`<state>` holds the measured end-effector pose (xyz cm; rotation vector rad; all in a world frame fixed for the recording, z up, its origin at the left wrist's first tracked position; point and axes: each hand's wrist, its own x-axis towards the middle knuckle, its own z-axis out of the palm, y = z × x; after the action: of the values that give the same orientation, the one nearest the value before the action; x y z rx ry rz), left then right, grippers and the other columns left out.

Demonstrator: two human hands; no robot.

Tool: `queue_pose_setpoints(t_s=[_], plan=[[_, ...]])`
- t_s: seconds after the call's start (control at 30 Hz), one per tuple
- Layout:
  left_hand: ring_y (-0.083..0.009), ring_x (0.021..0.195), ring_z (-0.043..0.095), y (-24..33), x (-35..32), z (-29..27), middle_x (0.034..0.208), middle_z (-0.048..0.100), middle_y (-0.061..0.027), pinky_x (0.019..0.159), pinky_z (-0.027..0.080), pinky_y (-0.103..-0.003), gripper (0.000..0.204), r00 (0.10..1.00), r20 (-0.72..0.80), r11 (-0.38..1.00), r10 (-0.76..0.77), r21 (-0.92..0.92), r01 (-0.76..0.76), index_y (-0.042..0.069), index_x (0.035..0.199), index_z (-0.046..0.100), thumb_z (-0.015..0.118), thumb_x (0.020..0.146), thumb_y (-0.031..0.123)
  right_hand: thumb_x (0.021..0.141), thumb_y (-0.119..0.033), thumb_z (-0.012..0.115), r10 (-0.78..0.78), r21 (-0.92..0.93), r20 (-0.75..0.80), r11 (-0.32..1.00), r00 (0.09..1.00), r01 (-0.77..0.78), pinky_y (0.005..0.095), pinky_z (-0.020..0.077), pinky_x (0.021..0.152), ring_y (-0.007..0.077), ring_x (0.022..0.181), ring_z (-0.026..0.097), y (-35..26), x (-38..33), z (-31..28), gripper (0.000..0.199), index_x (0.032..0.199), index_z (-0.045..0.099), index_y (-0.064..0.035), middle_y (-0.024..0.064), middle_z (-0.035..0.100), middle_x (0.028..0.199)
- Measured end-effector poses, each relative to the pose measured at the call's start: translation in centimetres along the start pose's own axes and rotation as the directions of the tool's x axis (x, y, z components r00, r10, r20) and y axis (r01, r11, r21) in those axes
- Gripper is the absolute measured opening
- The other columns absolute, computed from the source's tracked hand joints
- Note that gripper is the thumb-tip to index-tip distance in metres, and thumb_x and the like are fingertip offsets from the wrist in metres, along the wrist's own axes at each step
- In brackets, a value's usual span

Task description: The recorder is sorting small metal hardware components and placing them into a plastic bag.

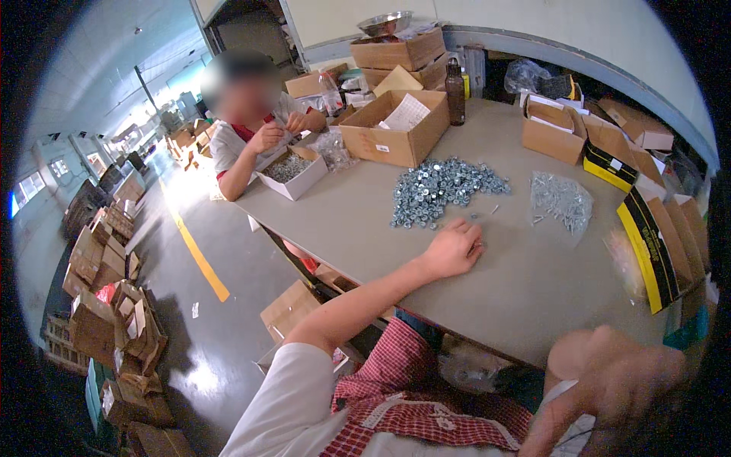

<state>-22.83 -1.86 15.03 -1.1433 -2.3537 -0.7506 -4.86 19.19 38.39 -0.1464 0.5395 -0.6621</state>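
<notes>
My left hand point(454, 248) rests on the grey table point(525, 289), fingers curled over a few small metal parts at the near edge of a pile of shiny metal nuts point(442, 186). Whether it grips any of them is hidden. My right hand point(609, 388) is raised close to the camera at the lower right, blurred, fingers bent; I cannot make out anything in it. A clear bag of screws point(562, 202) lies to the right of the pile.
A person across the table works over a white box of small parts point(293, 174). An open cardboard box point(394, 126), a dark bottle point(455, 93), stacked cartons point(400, 53) and black-and-yellow boxes point(647, 244) ring the table. Cartons point(106, 305) crowd the floor left.
</notes>
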Motion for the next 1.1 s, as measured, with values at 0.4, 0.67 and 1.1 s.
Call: queue_pose_setpoints(t_s=[0.4, 0.67, 1.1], plan=[[-0.037, 0.086, 0.06, 0.6, 0.2, 0.1, 0.083, 0.061, -0.0156, 0.077, 0.049, -0.048, 0.019, 0.999, -0.007, 0.999, -0.045, -0.03, 0.045, 0.005, 0.086, 0.058, 0.07, 0.082, 0.018, 0.094, -0.005, 0.066, -0.172, -0.234, -0.009, 0.958, 0.985, 0.166, 0.0227, 0.0542, 0.081, 0.0165, 0.089, 0.066, 7.3, -2.8, -3.3, 0.04, 0.131, 0.053, 0.0019, 0.0133, 0.06, 0.121], [-0.0351, 0.084, 0.061, 0.9, 0.6, 0.0, 0.081, 0.063, -0.0141, 0.075, 0.051, -0.045, 0.018, 1.0, 0.005, 0.999, 0.0, 0.037, 0.0, 0.006, 0.084, 0.056, 0.07, 0.081, 0.016, 0.094, -0.009, 0.066, -0.272, -0.399, 0.031, 0.879, 0.962, 0.261, 0.0254, 0.0537, 0.082, 0.0176, 0.089, 0.066, 5.8, -3.9, -4.5, 0.037, 0.127, 0.054, 0.0012, 0.0129, 0.06, 0.117], [-0.0351, 0.084, 0.062, 0.3, 0.4, -0.2, 0.078, 0.062, -0.0134, 0.073, 0.051, -0.046, 0.02, 1.0, -0.023, 0.999, -0.018, 0.037, 0.019, 0.007, 0.082, 0.057, 0.072, 0.082, 0.021, 0.094, -0.015, 0.066, -0.376, -0.619, 0.078, 0.708, 0.923, 0.341, 0.0296, 0.053, 0.084, 0.0194, 0.088, 0.066, 8.2, -6.5, -7.9, 0.033, 0.121, 0.056, 0.0001, 0.0124, 0.061, 0.111]])
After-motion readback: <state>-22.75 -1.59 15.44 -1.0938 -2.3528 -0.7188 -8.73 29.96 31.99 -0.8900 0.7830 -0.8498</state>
